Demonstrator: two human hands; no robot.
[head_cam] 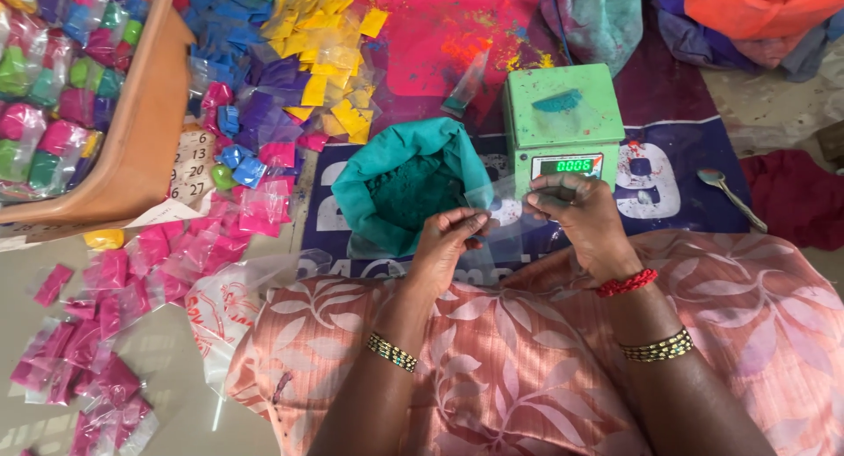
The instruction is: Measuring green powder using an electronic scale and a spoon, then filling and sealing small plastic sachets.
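My left hand (447, 242) and my right hand (581, 219) pinch the two sides of a small clear plastic pouch (503, 211) between them, just above my lap. Right behind the pouch sits an open bag of teal powder (400, 190). A small green weighing scale (563, 124) stands beyond my right hand, with a little heap of teal powder (557, 101) on its pan and a lit display.
Heaps of small filled packets lie at the left: pink (105, 284), blue (230, 16) and yellow (327, 43). A brown tray (145, 122) holds more mixed packets. A metal spoon (728, 194) lies at the right. Coloured cloths are piled at the back.
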